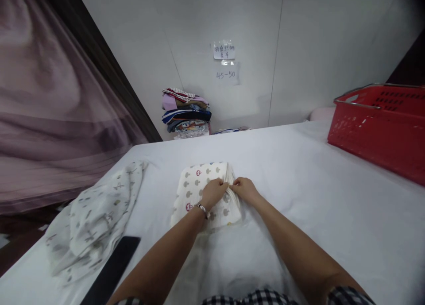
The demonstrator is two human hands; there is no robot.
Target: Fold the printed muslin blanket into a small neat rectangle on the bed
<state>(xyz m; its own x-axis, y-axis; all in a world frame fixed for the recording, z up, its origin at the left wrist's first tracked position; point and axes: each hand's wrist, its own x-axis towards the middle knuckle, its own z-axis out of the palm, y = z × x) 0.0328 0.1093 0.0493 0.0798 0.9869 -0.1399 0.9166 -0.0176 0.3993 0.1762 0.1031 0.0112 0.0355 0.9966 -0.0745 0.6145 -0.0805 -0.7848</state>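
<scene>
Fingers [222, 183] of the left hand [214, 193] and right hand [246, 190] are pinched together on the layered right edge of the folded cloth [189, 192], which lies on the white-covered counter [285, 163] between a crumpled cloth [94, 214] and a red basket [375, 134].

Looks like a makeshift workroom, going by handwritten paper signs [227, 74] taped to a panel wall [249, 26], stacked folded cloth [186, 114], white-covered bench [282, 163], red basket [375, 137].
</scene>
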